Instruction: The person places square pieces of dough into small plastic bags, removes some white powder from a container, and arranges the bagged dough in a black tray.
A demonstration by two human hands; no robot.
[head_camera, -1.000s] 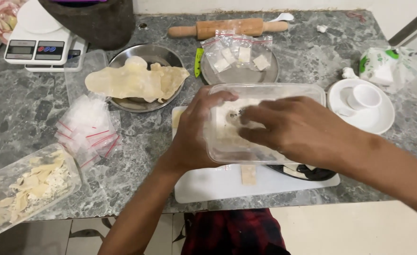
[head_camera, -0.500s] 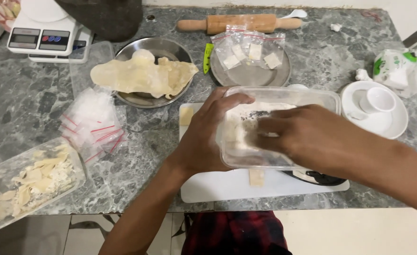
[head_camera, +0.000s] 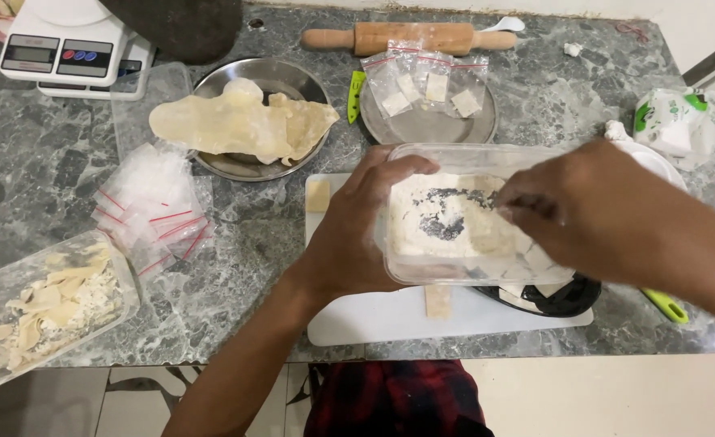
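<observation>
The left hand [head_camera: 356,235] is gripping the clear floured container [head_camera: 471,214] steady; the right hand [head_camera: 596,214] is reaching in, apparently pinching something. Keeping it level avoids spilling flour.

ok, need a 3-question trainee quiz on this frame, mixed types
1. True or false: the left hand grips the clear plastic container by its side.
2. Where is the right hand? A) on the rolling pin B) reaching into the container C) on the scale
3. What lies in the steel plate beside the small bags?

Key: 1 true; 2 B; 3 a thin sheet of dough.
</observation>
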